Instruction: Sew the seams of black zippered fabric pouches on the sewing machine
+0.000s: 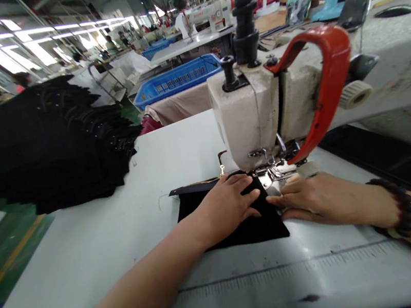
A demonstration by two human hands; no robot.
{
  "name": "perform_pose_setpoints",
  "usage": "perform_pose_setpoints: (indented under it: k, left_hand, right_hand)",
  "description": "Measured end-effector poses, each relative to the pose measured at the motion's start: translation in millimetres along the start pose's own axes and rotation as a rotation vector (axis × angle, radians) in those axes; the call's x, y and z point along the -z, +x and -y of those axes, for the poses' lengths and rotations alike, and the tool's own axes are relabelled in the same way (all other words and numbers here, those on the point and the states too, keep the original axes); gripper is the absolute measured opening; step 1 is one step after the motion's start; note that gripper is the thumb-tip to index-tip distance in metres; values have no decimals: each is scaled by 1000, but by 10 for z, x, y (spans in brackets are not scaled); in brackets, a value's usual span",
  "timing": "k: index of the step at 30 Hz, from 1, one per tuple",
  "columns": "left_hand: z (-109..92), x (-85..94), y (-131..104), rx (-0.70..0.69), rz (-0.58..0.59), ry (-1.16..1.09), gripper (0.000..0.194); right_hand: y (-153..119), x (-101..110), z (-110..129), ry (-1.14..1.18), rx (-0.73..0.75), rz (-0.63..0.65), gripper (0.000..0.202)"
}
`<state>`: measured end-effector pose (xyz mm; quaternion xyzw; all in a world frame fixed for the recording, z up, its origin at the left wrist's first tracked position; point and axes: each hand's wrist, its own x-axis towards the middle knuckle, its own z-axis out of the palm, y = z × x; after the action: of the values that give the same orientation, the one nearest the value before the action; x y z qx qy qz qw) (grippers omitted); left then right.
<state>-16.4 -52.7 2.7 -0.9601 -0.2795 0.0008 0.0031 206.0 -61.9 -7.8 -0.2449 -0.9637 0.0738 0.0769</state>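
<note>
A black fabric piece (256, 226) lies flat under the head of a white sewing machine (250, 115). Along its far edge runs a zipper (205, 181) with gold teeth and a metal pull. My left hand (225, 205) rests on the fabric with its fingers spread, just left of the presser foot (267, 179). At the fabric's right edge, my right hand (306, 200) has its fingers stretched out, the index fingertip touching the cloth near the foot. The needle is hidden behind the machine's metal parts.
A tall stack of black cut pieces (43, 143) stands at the left. Behind the white table (173, 148) sits a blue basket (178, 80). A red curved lever (330, 82) sticks out from the machine. Black material (381, 157) lies at the right, and ruler marks (249, 280) line the front.
</note>
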Motion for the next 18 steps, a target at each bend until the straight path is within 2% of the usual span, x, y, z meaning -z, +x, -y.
perform_pose_setpoints:
  k: [18]
  left_hand:
    - [39, 63, 14, 6, 77, -49, 37]
  right_hand:
    - [-12, -103, 12, -38, 41, -60, 28]
